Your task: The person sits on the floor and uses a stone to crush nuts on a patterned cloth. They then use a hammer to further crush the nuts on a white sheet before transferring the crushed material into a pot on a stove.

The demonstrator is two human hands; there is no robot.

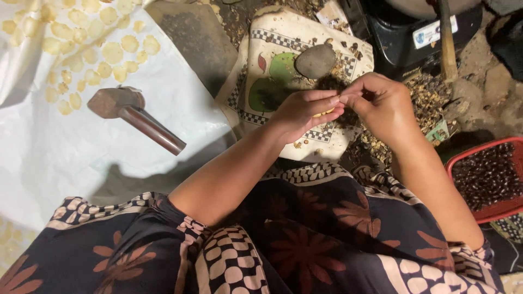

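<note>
Nearest to me, my lap is covered by dark patterned cloth (305,239). Above it, my left hand (305,111) and right hand (381,106) meet at centre frame. The fingertips of both hands are pinched together on a small pale kernel piece (326,112), which sits between them, above the patterned mat (256,71). Risk, in my judgement: the piece is small and held only at the fingertips, so uneven pressure could snap it or drop it into the dark shell litter (419,95) at 3 o'clock of the hands, where it would be hard to find. At 12 o'clock of the hands a grey stone (316,61) rests on the mat. At 9 o'clock a wooden mallet (131,111) lies on a white sheet (49,147); further out at 10 o'clock, flattened pale discs (111,51) are spread on it. At 4 o'clock a red basket (504,208) holds dark nuts (485,174). Nothing obstructs the hands.
</note>
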